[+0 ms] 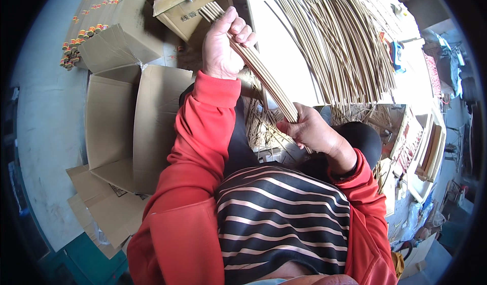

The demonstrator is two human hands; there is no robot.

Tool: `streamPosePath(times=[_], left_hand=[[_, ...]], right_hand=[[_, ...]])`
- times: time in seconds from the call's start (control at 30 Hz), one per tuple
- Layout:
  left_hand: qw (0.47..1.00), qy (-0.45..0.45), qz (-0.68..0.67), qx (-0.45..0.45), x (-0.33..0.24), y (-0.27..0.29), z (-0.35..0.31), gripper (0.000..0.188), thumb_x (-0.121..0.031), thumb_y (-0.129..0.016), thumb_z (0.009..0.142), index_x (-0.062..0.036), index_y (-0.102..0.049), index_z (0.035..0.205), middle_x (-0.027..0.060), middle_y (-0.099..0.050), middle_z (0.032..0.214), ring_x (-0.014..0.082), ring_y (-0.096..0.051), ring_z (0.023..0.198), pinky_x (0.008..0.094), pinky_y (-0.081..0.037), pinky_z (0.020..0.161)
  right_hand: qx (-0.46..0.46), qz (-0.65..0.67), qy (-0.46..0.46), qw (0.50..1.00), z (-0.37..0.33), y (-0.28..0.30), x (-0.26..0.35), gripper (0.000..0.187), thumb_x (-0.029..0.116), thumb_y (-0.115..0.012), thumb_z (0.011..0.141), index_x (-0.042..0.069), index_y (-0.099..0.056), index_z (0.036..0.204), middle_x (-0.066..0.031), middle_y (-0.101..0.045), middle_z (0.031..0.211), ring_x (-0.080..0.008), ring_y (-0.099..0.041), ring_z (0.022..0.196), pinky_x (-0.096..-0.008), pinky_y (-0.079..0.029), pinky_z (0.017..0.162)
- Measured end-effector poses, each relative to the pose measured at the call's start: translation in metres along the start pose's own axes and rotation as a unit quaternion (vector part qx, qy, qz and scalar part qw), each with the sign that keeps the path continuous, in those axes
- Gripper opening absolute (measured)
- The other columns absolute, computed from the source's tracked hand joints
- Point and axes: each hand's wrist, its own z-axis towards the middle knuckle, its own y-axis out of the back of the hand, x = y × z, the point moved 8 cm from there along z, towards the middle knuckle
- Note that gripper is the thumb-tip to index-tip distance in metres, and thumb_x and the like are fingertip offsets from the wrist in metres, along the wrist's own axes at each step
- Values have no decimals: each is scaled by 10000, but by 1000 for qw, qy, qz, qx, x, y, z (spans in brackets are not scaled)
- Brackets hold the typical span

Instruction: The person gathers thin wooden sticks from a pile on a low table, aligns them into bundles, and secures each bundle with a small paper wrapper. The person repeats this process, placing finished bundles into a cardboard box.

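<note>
A bundle of thin tan incense sticks (265, 75) slants across in front of me, held at both ends. My left hand (223, 44) is closed round its upper end, and the stick tips poke out past the thumb. Around the lower end my right hand (312, 128) is closed, with the thumb along the sticks. Many more loose incense sticks (335, 46) lie spread in a wide layer on the white tabletop (299, 77), ahead and to the right of the bundle.
At the left stands an open cardboard box (111, 117), with stacked banded stick bundles (94, 23) beyond it. Another carton (185, 16) sits by the table. Broken sticks (266, 130) litter the space below the table edge. Wooden trays (428, 148) stand at the right.
</note>
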Motion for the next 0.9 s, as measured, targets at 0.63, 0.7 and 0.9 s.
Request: streamPosePath(times=[0.63,0.7,0.9], left_hand=[[851,-178,397,295,-9,-207,-21,236,-186,-455,909,-94,-448,691,3,-474,607,93,-419,471,251,-360,451],[872,-201,416,164,9,-188,-15,168,-82,-538,850,-83,-449,708,18,-471,605,108,-453,478,251,-391,444],[869,-205,439,98,24,-177,-23,198,-87,-683,743,-41,-514,651,18,-511,537,79,-481,440,200,-398,436]], right_hand=[[-199,-109,376,899,25,59,80,204,221,-646,770,68,-530,839,-149,-599,703,-310,-607,690,-355,-479,623],[-217,-89,357,904,36,65,71,225,238,-661,760,62,-549,843,-150,-609,731,-304,-611,710,-351,-479,641],[-203,-48,384,900,25,62,75,235,237,-666,759,50,-548,838,-149,-607,730,-296,-614,713,-338,-473,649]])
